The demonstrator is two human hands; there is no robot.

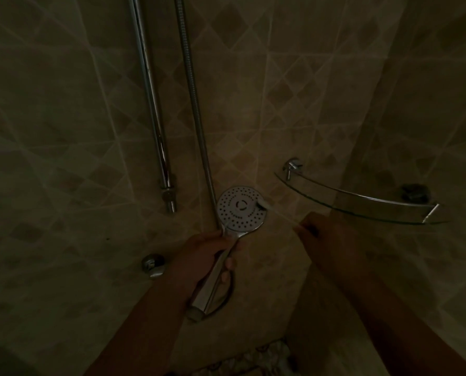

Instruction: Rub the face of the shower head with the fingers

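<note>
Dim light in a tiled shower corner. The left hand (207, 253) comes up from the lower left, forearm angled toward the wall, its grip curled round the chrome handle of the shower head (241, 208); fingertips show on the handle's right side. The round spray face is turned up toward the camera, just right of the metal hose (196, 115). The right hand (332, 240) reaches in from the lower right, forearm raised, fingers closed on a thin brush (278, 213) whose blurred tip touches the right edge of the spray face. A glass corner shelf (362, 204) sits just above that hand; a riser rail (153, 104) stands left.
</note>
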